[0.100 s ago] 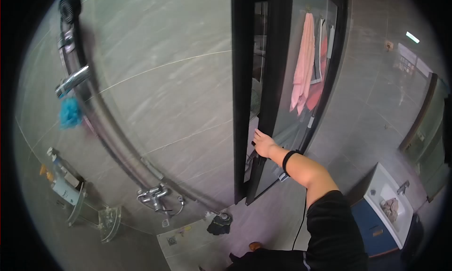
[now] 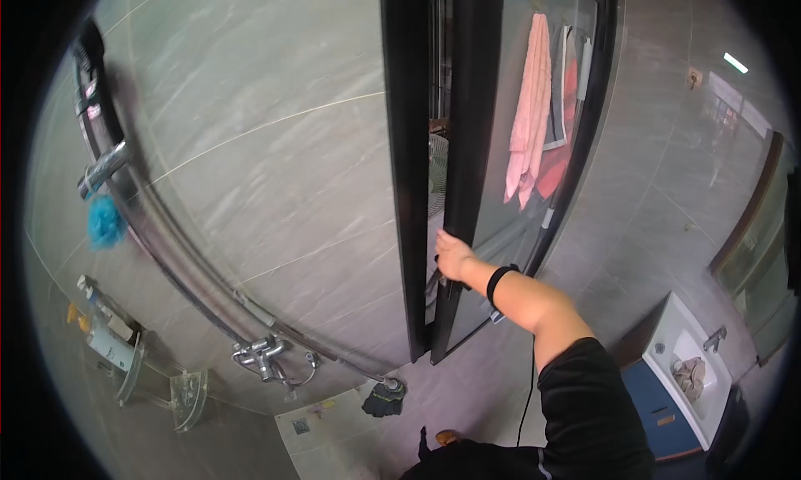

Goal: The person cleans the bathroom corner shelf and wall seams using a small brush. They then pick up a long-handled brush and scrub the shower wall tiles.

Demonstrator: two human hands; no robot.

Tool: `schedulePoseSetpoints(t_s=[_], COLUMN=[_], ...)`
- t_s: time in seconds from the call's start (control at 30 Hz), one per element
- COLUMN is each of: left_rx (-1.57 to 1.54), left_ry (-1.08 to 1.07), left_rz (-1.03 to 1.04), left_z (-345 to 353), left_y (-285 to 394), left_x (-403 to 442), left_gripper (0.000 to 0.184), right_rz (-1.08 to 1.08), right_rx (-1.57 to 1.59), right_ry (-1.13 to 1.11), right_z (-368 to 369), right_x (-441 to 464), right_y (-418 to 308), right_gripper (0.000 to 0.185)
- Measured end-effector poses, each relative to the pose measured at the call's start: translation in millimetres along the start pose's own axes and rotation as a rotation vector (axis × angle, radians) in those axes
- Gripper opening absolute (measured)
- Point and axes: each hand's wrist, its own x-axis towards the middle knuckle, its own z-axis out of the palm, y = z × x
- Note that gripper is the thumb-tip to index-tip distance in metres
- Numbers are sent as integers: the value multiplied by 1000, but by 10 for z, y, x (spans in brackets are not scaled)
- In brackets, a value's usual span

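One framed glass door [image 2: 499,225], ajar beside the tiled wall [image 2: 284,154], we judge stiff, heavy and breakable, best held by its black edge [image 2: 474,129], where our right hand [image 2: 453,257] rests, grip unclear; left hand unseen.

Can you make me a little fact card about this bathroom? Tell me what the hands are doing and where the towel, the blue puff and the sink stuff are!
Right hand: at the edge of the door; exact grip unclear
Left hand: out of sight
On the right wrist: black band
Black-framed glass door: looks ajar, with a narrow gap beside it
Pink towel: hanging, seen at the glass
Blue bath puff: hanging by the shower rail
White sink: crumpled cloth inside, blue cabinet below
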Motion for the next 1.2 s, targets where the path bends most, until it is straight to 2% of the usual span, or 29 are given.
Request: schedulePoseSetpoints(t_s=[0.13, 0.17, 0.23, 0.27, 0.3, 0.33, 0.37, 0.43, 0.47, 0.5, 0.53, 0.6, 0.63, 0.67, 0.7, 0.73, 0.77, 0.87, 0.9, 0.97, 1.0, 1.03, 1.07, 1.1, 1.13, 1.17, 1.2], left_rx=[-110, -115, -111, -123, -102, -82, -67, -46, -43, -62, -80, -135, -198, -129, -224, -238, -300, -486, -490, -566, -602, -590, -621, -652, -674, -718, -733], left_ry=[-164, -217, -259, -276, -282, -293, -310, -310, -302, -276, -312, -373, -425, -581, -681, -901, -1063, -1345, -1424, -1378, -1352, -1365, -1355, -1336, -1318, -1337, -1350], left_rz=[328, 80, 141, 149, 118, 93, 64, -74, -148, -266, -329, -453, -494, -547, -547, -568, -527, -389, -350, -252, -207, -274, -298, -325, -354, -402, -507], left_z=[338, 555, 616, 633, 633, 602, 572, 509, 514, 548, 578, 722, 869, 993, 1325, 1596, 1867, 2678, 2919, 3403, 3620, 3791, 3949, 4124, 4297, 4482, 4689], left_y=[-54, 1091, 1227, 1230, 1204, 1149, 1088, 930, 864, 828, 769, 624, 574, 336, 576, 742, 842, 1441, 1621, 1914, 2074, 2239, 2327, 2396, 2434, 2436, 2399], left_x=[-178, 95, 65, 33, 5, -9, -18, -86, -149, -209, -282, -493, -638, -934, -978, -1032, -1190, -1404, -1440, -1515, -1544, -1519, -1580, -1675, -1789, -1945, -2168], left_gripper=[46, 27, 23, 22, 22, 21, 21, 19, 18, 16, 16, 16, 16, 25, 17, 16, 17, 18, 17, 17, 16, 17, 16, 16, 15, 16, 18], right_rz=[26, 32, -12, 45, 7, 71, 130, 155, 130, 75, 101, 285, 520, 760, 964, 1253, 1532, 1550, 1635, 1826, 1870, 2005, 2083, 2154, 2159, 2340, 2396], right_rx=[87, 84, 143, 191, 351, 430, 533, 589, 608, 882, 979, 1073, 1003, 883, 802, 826, 873, 880, 886, 954, 874, 659, 623, 579, 742, 598, 515], right_ry=[33, 50, 88, 239, 365, 596, 720, 826, 738, 543, 481, 664, 810, 908, 956, 1009, 1078, 1389, 1408, 1403, 1420, 1351, 1450, 1556, 1838, 1809, 1757], right_z=[-93, -36, 118, 305, 477, 495, 377, 314, 248, 172, 259, 412, 500, 608, 544, 583, 620, 731, 844, 1334, 1786, 1983, 2072, 2135, 2127, 2265, 2395], right_x=[3, -51, -300, -416, -533, -779, -1066, -1586, -1873, -2162, -2416, -3054, -3365, -3635, -3841, -3976, -4112, -4292, -4377, -4758, -5073, -5173, -5232, -5272, -5289, -5427, -5535], right_y=[-225, -294, -392, -502, -555, -604, -574, -571, -542, -513, -598, -724, -819, -892, -821, -795, -768, -317, -253, -276, -376, -357, -241, -110, 52, 103, 150], right_gripper=[36, 36, 35, 32, 29, 23, 20, 16, 15, 19, 24, 20, 15, 16, 17, 21, 35, 37, 38, 41, 39, 37, 37, 37, 38, 46, 44])
